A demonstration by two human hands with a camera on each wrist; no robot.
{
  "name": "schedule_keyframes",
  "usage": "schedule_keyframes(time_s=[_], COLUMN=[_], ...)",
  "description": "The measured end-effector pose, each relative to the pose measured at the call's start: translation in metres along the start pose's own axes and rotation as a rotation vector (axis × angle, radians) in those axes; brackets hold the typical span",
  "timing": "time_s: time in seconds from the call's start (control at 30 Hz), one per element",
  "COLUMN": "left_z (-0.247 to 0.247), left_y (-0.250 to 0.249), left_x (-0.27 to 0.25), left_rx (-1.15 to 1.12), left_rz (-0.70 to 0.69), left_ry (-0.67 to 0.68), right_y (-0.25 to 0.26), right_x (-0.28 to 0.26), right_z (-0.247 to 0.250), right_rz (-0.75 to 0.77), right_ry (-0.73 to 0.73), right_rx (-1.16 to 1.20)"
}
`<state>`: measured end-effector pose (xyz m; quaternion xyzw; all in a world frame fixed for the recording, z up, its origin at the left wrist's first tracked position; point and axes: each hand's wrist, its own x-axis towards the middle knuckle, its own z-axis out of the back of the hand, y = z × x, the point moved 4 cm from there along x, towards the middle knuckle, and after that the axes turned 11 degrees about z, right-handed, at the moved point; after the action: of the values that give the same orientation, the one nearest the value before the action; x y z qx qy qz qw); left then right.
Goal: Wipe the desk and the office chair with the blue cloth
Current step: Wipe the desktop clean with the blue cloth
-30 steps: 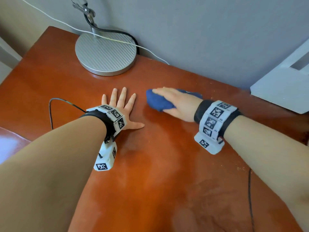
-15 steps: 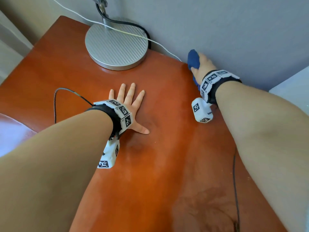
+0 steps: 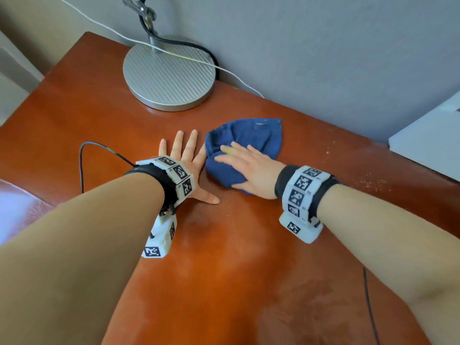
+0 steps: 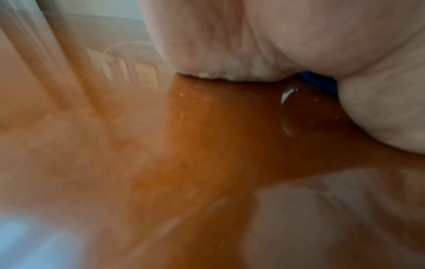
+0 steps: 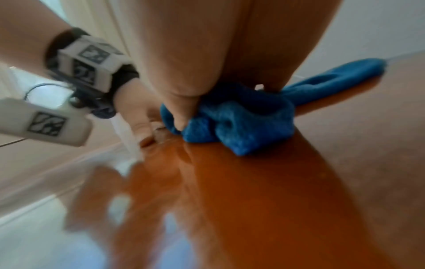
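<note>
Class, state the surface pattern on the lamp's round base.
Silver-grey with fine parallel ridges, the lamp base shows best in the head view.

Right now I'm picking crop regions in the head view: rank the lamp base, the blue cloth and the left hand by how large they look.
1. lamp base, clearly largest.
2. blue cloth, though the right hand pressing on it hides part.
3. left hand, flat on the desk, partly hidden by its wristband; smaller than the cloth, but not by much.

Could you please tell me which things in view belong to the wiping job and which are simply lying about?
Part of the job:
blue cloth
desk
right hand, pressing the cloth
left hand, flat on the desk

Just lying about:
lamp base
white cable
white box
</note>
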<state>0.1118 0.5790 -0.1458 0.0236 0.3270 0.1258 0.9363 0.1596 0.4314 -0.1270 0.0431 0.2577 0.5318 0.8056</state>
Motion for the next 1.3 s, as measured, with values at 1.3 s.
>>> schedule_keyframes(time_s=[1.3], left_z=[-0.002], left_y=[0.002], left_x=[0.003], left_rx=[0.039], left_rz=[-0.001], left_ry=[-0.035], right_y=[-0.093], right_x=[-0.015], right_z=[0.14], right_rz=[-0.617], right_ry=[-0.954], right_rx=[0.561])
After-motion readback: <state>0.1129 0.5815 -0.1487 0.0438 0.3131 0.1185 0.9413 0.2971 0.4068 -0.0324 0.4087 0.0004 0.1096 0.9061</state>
